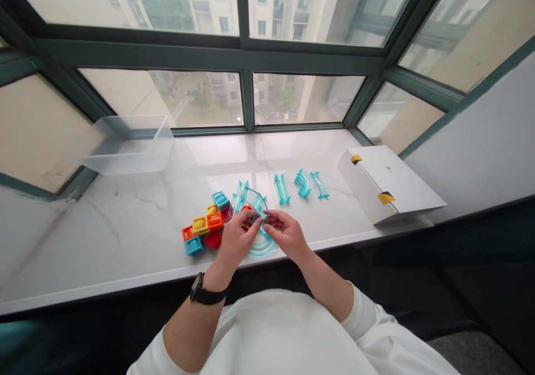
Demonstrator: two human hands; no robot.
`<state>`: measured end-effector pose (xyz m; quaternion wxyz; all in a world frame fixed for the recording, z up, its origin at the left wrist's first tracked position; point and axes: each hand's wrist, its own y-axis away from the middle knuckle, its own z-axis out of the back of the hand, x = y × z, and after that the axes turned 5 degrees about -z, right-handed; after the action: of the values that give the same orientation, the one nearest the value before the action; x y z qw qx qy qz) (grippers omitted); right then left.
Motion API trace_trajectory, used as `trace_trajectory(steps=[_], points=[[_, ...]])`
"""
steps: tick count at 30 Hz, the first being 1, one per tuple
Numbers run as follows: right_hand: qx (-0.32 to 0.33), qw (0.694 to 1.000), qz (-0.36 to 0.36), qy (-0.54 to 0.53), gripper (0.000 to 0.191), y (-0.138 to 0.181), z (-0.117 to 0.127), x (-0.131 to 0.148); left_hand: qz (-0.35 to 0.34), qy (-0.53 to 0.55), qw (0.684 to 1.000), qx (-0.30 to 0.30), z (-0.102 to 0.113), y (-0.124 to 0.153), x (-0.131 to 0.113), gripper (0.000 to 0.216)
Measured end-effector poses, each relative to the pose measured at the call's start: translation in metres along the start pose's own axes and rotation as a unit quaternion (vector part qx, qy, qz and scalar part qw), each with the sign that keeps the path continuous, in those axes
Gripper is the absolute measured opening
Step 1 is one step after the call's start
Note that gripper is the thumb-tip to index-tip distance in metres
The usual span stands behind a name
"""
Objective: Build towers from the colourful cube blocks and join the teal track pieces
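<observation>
Both hands meet over the front of the white counter, fingers pinched together at a clear round piece with a dark rim (264,201). My left hand (239,234) grips its lower left side. On the right side, my right hand (287,234) pinches the lower edge. Beneath the hands lies a curved translucent blue track piece (263,246), partly covered by them. Just behind are more blue translucent pieces (240,194). Left of my left hand sits a pile of blocks, among them a yellow block (200,225), an orange block (215,220) and a blue block (194,246).
A straight blue track piece (282,189), a curved one (303,183) and a slim one (320,185) lie apart behind my right hand. A clear plastic bin (134,163) stands at the back left, a white box (393,180) at the right. Windows (309,99) rise behind the counter (125,241).
</observation>
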<state>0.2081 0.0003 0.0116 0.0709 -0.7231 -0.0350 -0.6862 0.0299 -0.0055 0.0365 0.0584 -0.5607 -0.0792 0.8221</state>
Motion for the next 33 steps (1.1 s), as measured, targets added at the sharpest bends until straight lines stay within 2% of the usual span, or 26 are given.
trace_trajectory(steps=[7,13,17,21,23,25,29,33], points=[[0.017,1.0,0.006,-0.015,0.045,-0.002,-0.004,0.004,-0.024,-0.036,0.999,-0.014,0.003,-0.002,-0.005,0.03],[-0.001,0.997,0.066,0.032,0.034,-0.001,-0.008,0.011,-0.029,-0.053,0.997,-0.039,0.005,-0.006,-0.014,0.039],[-0.019,0.992,0.103,0.065,0.032,0.0,-0.009,0.014,-0.019,-0.052,0.997,-0.052,0.007,-0.008,-0.018,0.036],[-0.021,0.988,0.127,0.081,0.031,0.002,-0.009,0.015,0.008,0.012,0.996,-0.085,0.005,-0.009,-0.019,0.065],[-0.012,0.988,0.132,0.081,0.03,0.004,-0.009,0.014,0.024,0.069,0.993,-0.097,0.005,-0.011,-0.019,0.071],[-0.007,0.988,0.134,0.077,0.031,0.006,-0.009,0.013,0.034,0.105,0.99,-0.093,0.008,-0.014,-0.02,0.066],[-0.002,0.988,0.132,0.075,0.03,0.007,-0.007,0.011,0.025,0.084,0.993,-0.083,0.018,-0.021,-0.02,0.036],[0.0,0.989,0.124,0.075,0.029,0.007,-0.003,0.01,0.017,0.079,0.995,-0.061,0.029,-0.027,-0.021,0.036]])
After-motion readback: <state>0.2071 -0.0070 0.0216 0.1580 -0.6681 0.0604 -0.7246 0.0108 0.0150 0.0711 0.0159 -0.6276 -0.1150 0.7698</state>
